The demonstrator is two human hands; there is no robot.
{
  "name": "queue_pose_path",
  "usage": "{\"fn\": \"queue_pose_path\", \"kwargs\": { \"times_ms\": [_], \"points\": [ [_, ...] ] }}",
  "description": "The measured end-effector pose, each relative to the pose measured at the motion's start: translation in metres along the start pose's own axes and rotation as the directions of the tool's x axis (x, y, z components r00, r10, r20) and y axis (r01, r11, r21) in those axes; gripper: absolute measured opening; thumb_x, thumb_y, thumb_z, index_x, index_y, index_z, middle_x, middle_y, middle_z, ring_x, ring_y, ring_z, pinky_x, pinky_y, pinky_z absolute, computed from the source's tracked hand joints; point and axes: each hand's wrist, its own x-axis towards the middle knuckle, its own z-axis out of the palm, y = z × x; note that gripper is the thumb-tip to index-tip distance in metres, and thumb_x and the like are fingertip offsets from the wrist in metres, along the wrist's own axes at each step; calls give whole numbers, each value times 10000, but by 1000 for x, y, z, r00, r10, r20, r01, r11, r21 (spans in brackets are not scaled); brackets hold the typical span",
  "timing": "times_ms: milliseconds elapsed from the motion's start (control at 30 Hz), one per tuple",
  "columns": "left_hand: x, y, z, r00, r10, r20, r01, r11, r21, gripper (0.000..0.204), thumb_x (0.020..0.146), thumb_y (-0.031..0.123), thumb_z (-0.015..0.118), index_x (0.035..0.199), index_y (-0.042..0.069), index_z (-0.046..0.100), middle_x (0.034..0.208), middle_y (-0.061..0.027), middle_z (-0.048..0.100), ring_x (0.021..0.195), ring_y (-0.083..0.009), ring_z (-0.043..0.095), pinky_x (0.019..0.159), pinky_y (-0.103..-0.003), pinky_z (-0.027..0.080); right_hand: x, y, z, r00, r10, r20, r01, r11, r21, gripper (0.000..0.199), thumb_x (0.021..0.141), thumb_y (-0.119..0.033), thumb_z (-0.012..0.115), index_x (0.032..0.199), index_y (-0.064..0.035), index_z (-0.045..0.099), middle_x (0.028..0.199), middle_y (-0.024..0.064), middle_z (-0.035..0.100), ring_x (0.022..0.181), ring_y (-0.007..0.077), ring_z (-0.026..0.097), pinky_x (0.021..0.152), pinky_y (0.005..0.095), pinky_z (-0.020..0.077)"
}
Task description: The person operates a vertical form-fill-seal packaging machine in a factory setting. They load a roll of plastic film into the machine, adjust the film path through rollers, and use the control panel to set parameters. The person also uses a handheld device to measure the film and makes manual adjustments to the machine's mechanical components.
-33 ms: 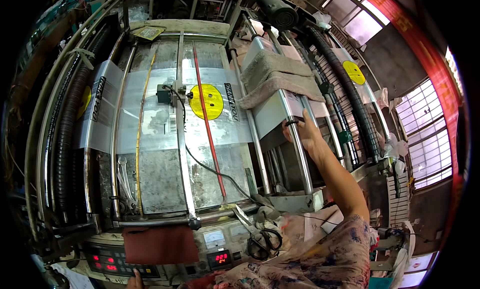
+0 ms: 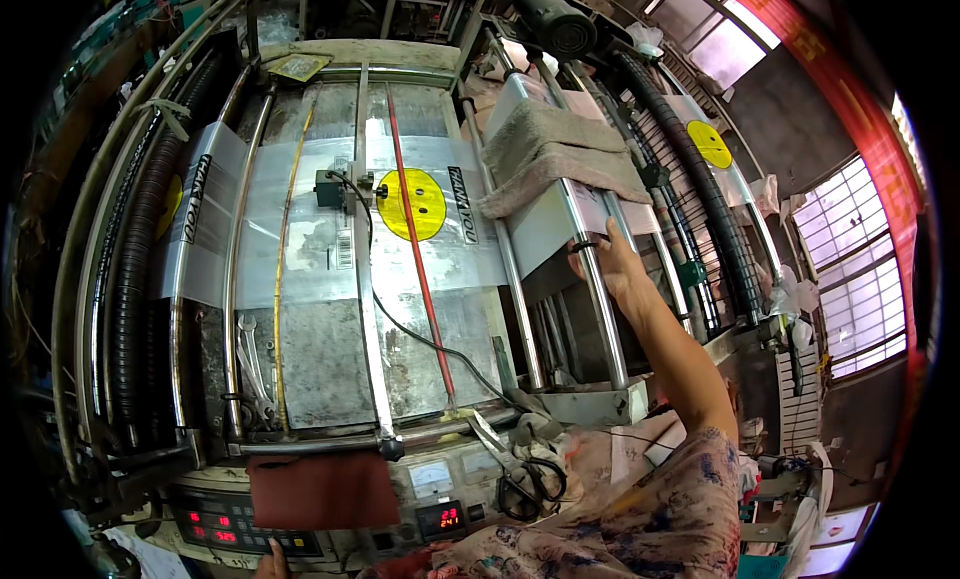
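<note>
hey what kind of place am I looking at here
Probably a factory floor where printed plastic bags are made: clear film with a yellow smiley print runs over metal rollers, above a control panel with red digits.

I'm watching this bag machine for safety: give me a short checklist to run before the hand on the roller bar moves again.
1. Right hand grips the steel roller bar: ok, fingers wrap it.
2. Folded towels sit clear above that hand: ok.
3. Clear printed film lies flat over the bed: ok.
4. Left hand at the control panel: only a fingertip shows, cannot tell which button.
5. Scissors lie loose at the machine's front edge: not ok.
6. Rollers turning or stopped: cannot tell.
</note>
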Motion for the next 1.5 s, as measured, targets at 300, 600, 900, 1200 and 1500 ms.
{"fn": "queue_pose_path", "kwargs": {
  "times_ms": [300, 600, 900, 1200, 1500],
  "points": [
    [-2, 3, 4, 996, 47, -78, -44, 998, 33, 726, 848, 165, 667, 1469, 33, 314, 1081, -247, 566, 882, -421, 576, 739, -467, 495, -30, 8, 18, 986, -156, -57, 154, 988, -32, 337, 987, -341, 539, 1015, -6, 539, 948, 144, 605, 889, 299, 620, 882, 518, 556],
    [2, -3, 5, 994, 79, -71, -76, 996, 54, 769, 845, 187, 661, 1490, 31, 274, 1045, -243, 563, 874, -420, 561, 722, -472, 488, 22, 8, -12, 981, -167, -98, 175, 981, 81, 477, 995, -462, 473, 1065, 2, 559, 853, 139, 636, 724, 270, 616, 643, 397, 569],
    [-2, 8, -4, 990, 105, -96, -102, 994, 39, 788, 848, 162, 650, 1507, 34, 237, 1019, -250, 558, 869, -439, 546, 728, -491, 471, -44, 0, 17, 998, -40, 51, 50, 977, -206, 304, 1004, -296, 485, 1051, -15, 589, 981, 122, 662, 933, 280, 664, 790, 456, 568],
    [-6, 9, -6, 992, 100, -78, -95, 993, 71, 700, 854, 104, 620, 1469, 24, 296, 1133, -305, 559, 952, -456, 578, 805, -495, 497, -206, 3, -25, 781, -555, 286, 510, 304, -804, 284, 962, -163, 560, 1153, 31, 642, 1111, 127, 681, 990, 174, 649, 860, 291, 498],
    [5, -11, 20, 943, 282, -176, -228, 934, 276, 958, 677, 169, 807, 1431, -95, 279, 969, -174, 557, 845, -355, 597, 710, -424, 507, -315, 67, -63, 547, -751, 370, 521, -40, -853, 167, 906, -39, 617, 1057, 6, 673, 1091, 142, 700, 857, 185, 675, 733, 277, 518]
  ]
}}
